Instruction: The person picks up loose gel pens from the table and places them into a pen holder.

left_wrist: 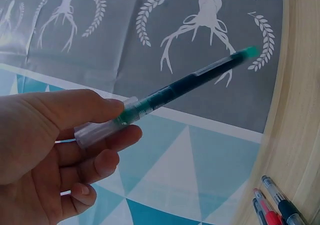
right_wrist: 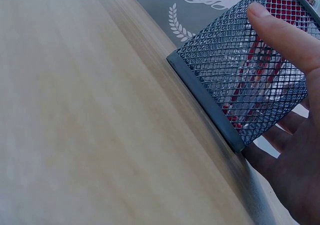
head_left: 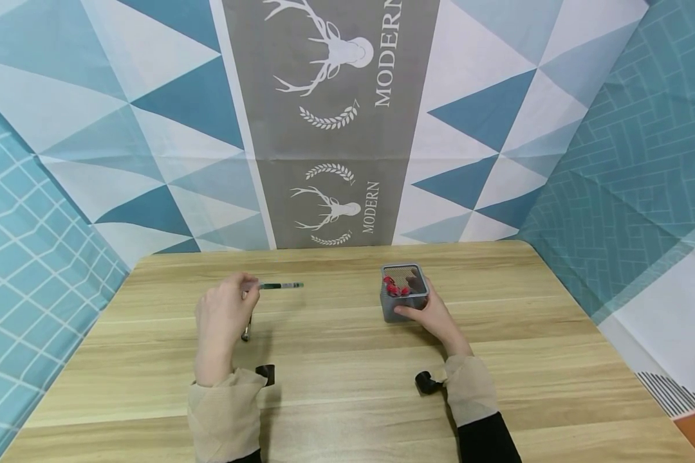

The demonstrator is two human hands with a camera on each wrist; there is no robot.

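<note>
My left hand (head_left: 222, 315) is above the left part of the table, pinching a green pen (left_wrist: 185, 85) by its clear capped end between thumb and fingers. The pen's green tip points right in the head view. Around a grey mesh pen holder (head_left: 389, 311) at the right, my right hand (head_left: 434, 314) has its thumb on the near side and its fingers behind. The holder stands upright, and red-topped pens (head_left: 395, 289) show inside it. Through the mesh, red and clear barrels are visible in the right wrist view.
Several pens (left_wrist: 272, 217), one of them red, lie on the wooden table (head_left: 347, 360) below my left hand, mostly hidden by it in the head view. A patterned cloth backdrop (head_left: 330, 141) rises behind the table's far edge. Black wrist devices (head_left: 425, 383) sit by both sleeves.
</note>
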